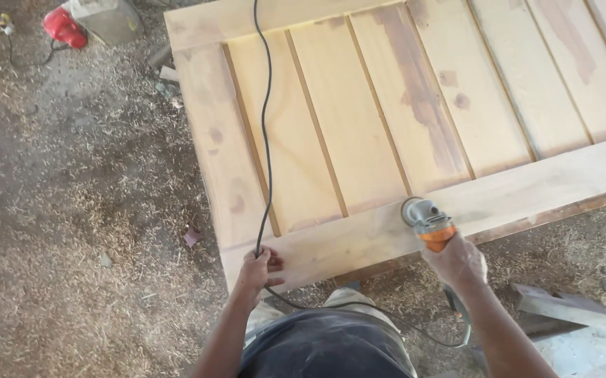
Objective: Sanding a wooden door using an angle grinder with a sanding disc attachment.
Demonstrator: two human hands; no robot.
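Observation:
A large pale wooden door panel with vertical planks lies flat in front of me. My right hand grips an orange and grey angle grinder, its disc resting on the panel's near rail. My left hand holds the grinder's black power cord at the panel's near left corner. The cord runs up across the planks and out of the top of view, and loops back below my waist to the tool.
The ground around the panel is covered with sawdust and wood shavings. A red tool with a cord lies at the far left beside a grey block. Grey slabs or offcuts lie at the lower right.

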